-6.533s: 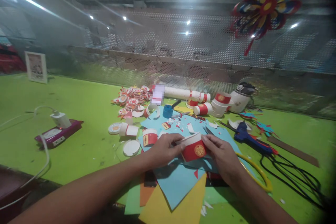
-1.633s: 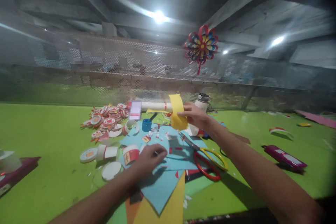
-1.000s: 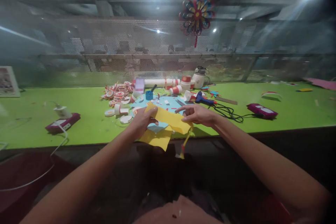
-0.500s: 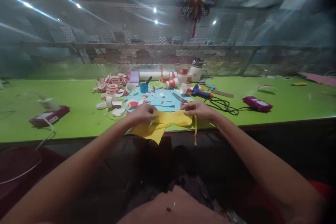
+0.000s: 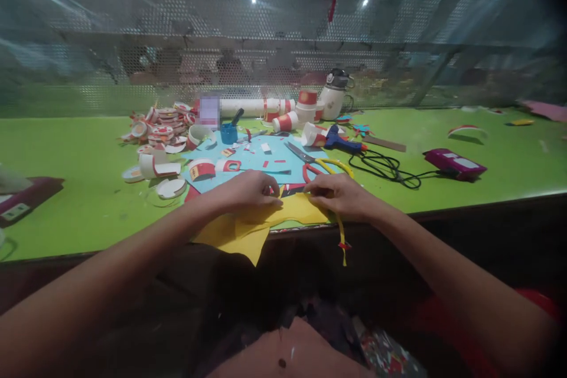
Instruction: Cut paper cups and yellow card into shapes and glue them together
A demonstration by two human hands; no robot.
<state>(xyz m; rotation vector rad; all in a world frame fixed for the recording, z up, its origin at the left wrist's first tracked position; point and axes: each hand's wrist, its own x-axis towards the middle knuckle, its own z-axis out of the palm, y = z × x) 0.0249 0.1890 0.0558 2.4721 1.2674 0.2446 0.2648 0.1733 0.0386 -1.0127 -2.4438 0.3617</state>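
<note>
2 hands (image 5: 343, 196) (image 5: 252, 190) at 1 yellow strip (image 5: 299, 208): right pinching, left grip unclear; 1 scissors (image 5: 310, 159) beyond.

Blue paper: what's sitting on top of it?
A blue pot, paper scraps, a red-and-white cup piece and the scissor blades. The left hand blocks some of the blue paper; anything there can't be seen.
</note>
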